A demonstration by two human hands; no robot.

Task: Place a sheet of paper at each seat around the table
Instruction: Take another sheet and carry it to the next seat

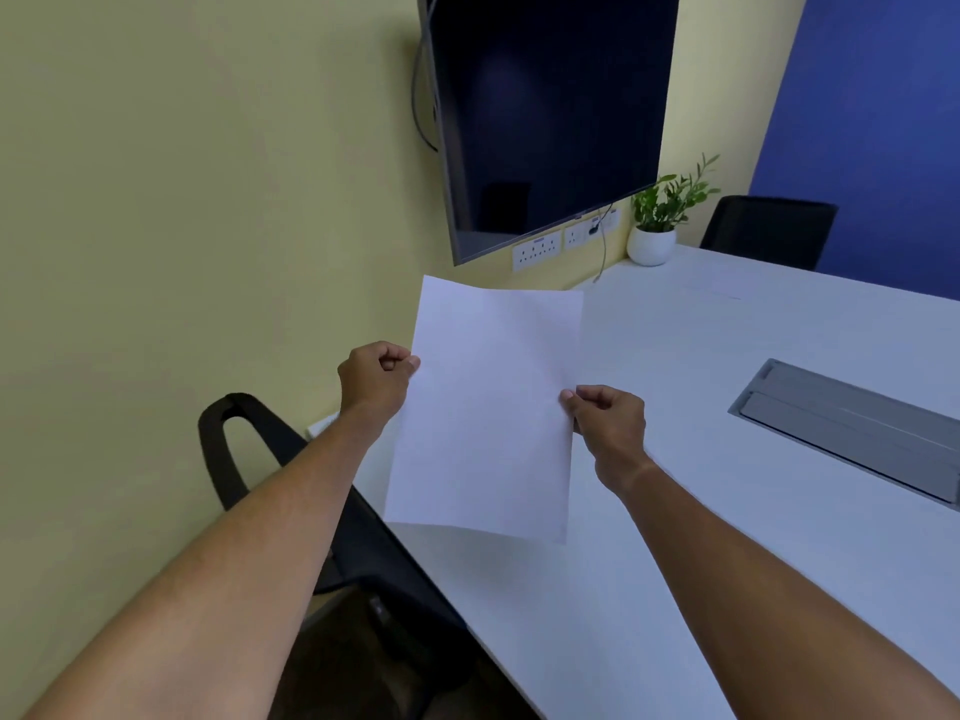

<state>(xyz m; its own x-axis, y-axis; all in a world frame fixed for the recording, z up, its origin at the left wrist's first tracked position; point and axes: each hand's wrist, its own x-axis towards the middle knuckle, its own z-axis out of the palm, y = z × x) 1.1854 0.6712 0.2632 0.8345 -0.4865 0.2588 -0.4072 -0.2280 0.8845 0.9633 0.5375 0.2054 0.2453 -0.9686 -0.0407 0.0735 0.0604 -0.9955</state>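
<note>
The left hand (376, 379) pinches the left edge of the sheet of paper (488, 407) between thumb and curled fingers, and the right hand (608, 420) pinches the right edge in the same way, a little nearer. The two hands are apart, with the whole width of the sheet between them. The sheet is held above the near left part of the white tabletop (701, 511); its left part hangs over the table edge, and it is not lying flat yet. Under the left arm stands a black chair (249, 449), pushed close to the tabletop, so this is probably the seat being served. To do this step well, I think the sheet should come a little to the right, be lowered flat in front of this chair with its long edge parallel to the table edge, and be released by both hands together so it does not slide. Farther right a grey cable hatch (852, 428) is set in the tabletop. At the far side stand a potted plant (657, 226) and a second chair (769, 236); before it lies perhaps another sheet, but it is too faint to be sure.
</note>
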